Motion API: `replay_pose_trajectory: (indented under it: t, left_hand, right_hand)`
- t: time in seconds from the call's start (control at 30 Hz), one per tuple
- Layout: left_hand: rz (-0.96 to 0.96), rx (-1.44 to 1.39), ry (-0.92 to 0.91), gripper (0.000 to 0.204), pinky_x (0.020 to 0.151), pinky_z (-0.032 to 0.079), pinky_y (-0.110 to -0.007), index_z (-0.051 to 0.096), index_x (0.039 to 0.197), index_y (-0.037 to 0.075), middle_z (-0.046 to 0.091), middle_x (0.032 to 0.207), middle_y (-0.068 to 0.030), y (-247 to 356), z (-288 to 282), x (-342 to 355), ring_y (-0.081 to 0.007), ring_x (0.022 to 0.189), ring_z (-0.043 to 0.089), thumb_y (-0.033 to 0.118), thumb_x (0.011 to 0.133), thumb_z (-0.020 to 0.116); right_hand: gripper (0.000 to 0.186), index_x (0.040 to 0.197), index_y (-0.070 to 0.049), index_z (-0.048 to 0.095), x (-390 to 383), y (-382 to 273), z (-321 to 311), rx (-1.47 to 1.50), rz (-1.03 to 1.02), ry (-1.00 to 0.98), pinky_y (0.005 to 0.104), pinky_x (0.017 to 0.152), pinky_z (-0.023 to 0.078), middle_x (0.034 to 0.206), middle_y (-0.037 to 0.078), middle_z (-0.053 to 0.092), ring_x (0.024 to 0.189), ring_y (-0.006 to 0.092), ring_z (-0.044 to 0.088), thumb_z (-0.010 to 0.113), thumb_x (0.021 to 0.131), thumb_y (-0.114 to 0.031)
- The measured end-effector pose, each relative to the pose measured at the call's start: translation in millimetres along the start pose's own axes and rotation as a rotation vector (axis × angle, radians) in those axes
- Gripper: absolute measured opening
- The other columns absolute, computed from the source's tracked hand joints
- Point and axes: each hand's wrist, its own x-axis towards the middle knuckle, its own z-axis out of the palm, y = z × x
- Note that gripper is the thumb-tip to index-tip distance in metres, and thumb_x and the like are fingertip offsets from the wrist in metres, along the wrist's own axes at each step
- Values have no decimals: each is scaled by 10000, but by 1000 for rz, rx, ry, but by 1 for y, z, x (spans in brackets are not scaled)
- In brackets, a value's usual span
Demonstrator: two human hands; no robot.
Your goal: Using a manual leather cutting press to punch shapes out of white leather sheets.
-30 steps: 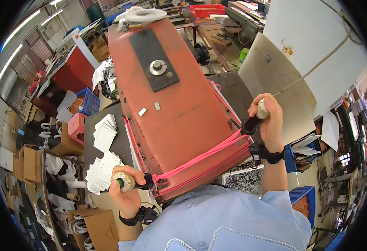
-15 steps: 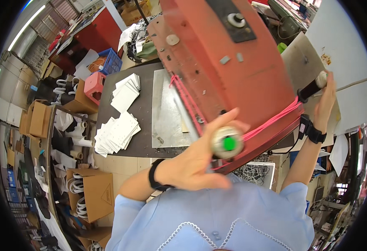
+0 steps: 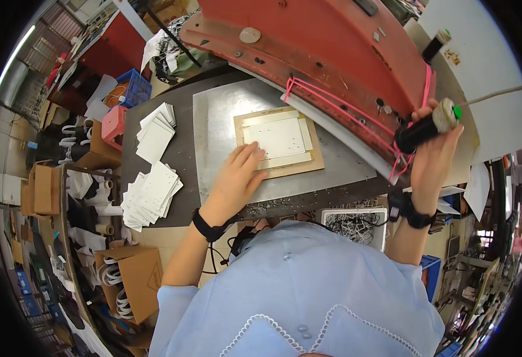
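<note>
My left hand (image 3: 242,178) lies with loosely bent, unfilled fingers on the near left of a white card (image 3: 276,134), framed by pale strips on a tan board (image 3: 311,166). The board rests on a metal plate (image 3: 213,119). My right hand (image 3: 427,156) grips a black handle (image 3: 419,132) with a pale wrapped top and green cap. It is fixed to the red press arm (image 3: 350,53), which is swung aside at upper right, pink cords stretched along it. A second handle (image 3: 436,44) sticks up farther back. Two piles of white cards (image 3: 151,193) lie left of the plate.
The dark worktable (image 3: 142,107) has scattered bits along its front edge. A white tray (image 3: 353,229) of scraps sits below it. A pale panel (image 3: 481,77) stands at right. A pink stool (image 3: 113,125), blue crate (image 3: 133,89) and cardboard boxes (image 3: 130,279) are at left.
The red press arm has swung right and back, uncovering the plate and board. My left hand has let go of its handle and moved onto the card; my right hand has switched to that handle.
</note>
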Motion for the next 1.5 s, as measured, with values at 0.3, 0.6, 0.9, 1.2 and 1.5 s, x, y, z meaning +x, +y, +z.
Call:
replay_pose_trajectory:
  t: [0.3, 0.6, 0.9, 1.2, 1.5]
  left_hand:
    - [-11, 72, 12, 477, 1048, 431, -424, 542, 1317, -12, 521, 1415, -160, -12, 12, -5, -388, 1316, 457, 129, 885, 684]
    - [-7, 90, 58, 484, 1061, 427, -424, 548, 1327, -11, 512, 1432, -149, -14, 21, -9, -371, 1327, 455, 117, 880, 681]
    - [21, 109, 84, 518, 1064, 422, -427, 529, 1338, -17, 497, 1432, -171, -16, 24, -12, -376, 1321, 456, 110, 863, 694]
    - [-424, -893, 283, 489, 917, 486, -299, 536, 1317, -2, 597, 1302, -148, -2, -12, -8, -185, 1156, 586, 97, 880, 730]
    - [-499, -1149, 390, 260, 881, 492, -254, 598, 1169, -39, 703, 1097, -102, -8, -39, -32, -108, 978, 642, 33, 926, 660]
  right_hand:
    - [594, 1445, 21, 400, 4, 37, 12, -792, -439, 213, 418, 1128, 307, 1414, 183, 469, 1350, 288, 409, 640, 951, -204]
    - [266, 1063, -11, 614, -87, 127, 79, -1073, -213, -457, 492, 1058, 352, 1323, 179, 511, 1287, 393, 429, 682, 845, -146]
    - [275, 1083, 8, 586, -90, 122, 99, -596, 163, -313, 386, 962, 442, 1222, 181, 594, 1159, 302, 562, 689, 882, -147]
    - [226, 1146, 25, 601, -97, 84, 103, -208, 439, -406, 277, 816, 527, 1031, 122, 710, 930, 162, 682, 619, 962, -105]
    - [271, 1170, 73, 554, -86, 78, 50, -210, 574, -334, 294, 830, 552, 999, 170, 727, 896, 203, 709, 567, 994, -133]
